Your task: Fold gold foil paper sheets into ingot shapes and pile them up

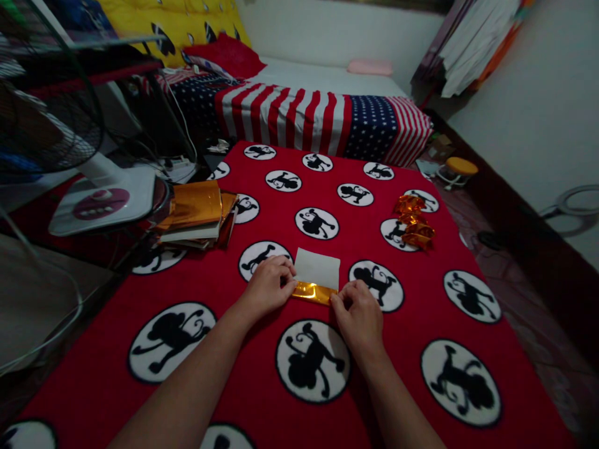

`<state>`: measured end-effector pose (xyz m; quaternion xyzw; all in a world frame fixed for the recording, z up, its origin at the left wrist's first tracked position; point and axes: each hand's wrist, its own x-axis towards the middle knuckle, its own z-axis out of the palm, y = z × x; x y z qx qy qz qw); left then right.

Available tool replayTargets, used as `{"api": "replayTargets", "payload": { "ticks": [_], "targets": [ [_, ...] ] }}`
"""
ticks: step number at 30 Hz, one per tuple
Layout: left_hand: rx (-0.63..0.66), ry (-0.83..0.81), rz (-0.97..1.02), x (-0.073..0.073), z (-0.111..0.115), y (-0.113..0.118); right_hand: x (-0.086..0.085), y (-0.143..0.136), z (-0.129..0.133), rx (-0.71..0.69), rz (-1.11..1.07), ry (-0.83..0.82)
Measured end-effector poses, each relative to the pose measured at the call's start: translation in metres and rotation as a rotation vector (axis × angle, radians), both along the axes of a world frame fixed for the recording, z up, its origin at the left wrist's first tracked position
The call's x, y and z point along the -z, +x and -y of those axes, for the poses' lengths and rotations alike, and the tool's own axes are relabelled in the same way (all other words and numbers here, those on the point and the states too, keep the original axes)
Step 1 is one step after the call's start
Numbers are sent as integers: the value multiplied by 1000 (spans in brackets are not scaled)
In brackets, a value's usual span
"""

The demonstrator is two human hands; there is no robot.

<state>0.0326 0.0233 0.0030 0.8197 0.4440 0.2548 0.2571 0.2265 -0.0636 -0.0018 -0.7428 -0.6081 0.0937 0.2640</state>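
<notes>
Two ends of one small sheet [318, 268] pinched at once, low in the head view, with that sheet taken as the hub of the clock. With the left hand [270, 282], just below nine o'clock, gripping the left end of a shiny gold band [314, 292] between thumb and bent fingers. With the right hand [360, 317], at four o'clock, pinching the band's right end in much the same way, thumb close to fingertips. Along the sheet's six o'clock side, the gold band; toward twelve, pale matte paper. Beneath sheet and hands, a red cloth [421, 302] printed with black monkeys in white circles. From seven and five o'clock, two bare forearms [199, 374].

Between nine and ten o'clock, near the left hand but apart from it, a loose stack [196, 206] of gold and pale sheets with uneven edges. Beyond on about the same bearing, the white and pink base of a fan [102, 204]. Between two and three o'clock, well apart from the right hand, a cluster of gold pieces [414, 224] on the cloth, too blurred to count. Farther off at two, a stool [461, 166] with an orange-yellow top. At twelve, a bed with a striped and starred cover [299, 112]; at eleven, a red pillow [229, 56].
</notes>
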Motion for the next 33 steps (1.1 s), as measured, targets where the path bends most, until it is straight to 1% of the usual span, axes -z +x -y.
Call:
{"api": "replayTargets", "payload": {
  "ticks": [13,21,29,33],
  "targets": [
    [1,0,15,2,0,-1,1,0,0,-4,4,1],
    [1,7,19,2,0,0,-1,-2,-1,8,33,-17],
    [-31,1,11,5,1,2,-1,-2,-2,17,55,-25],
    [-60,-5,-33,3,1,1,-3,-3,-2,22,78,-42]
  ]
}}
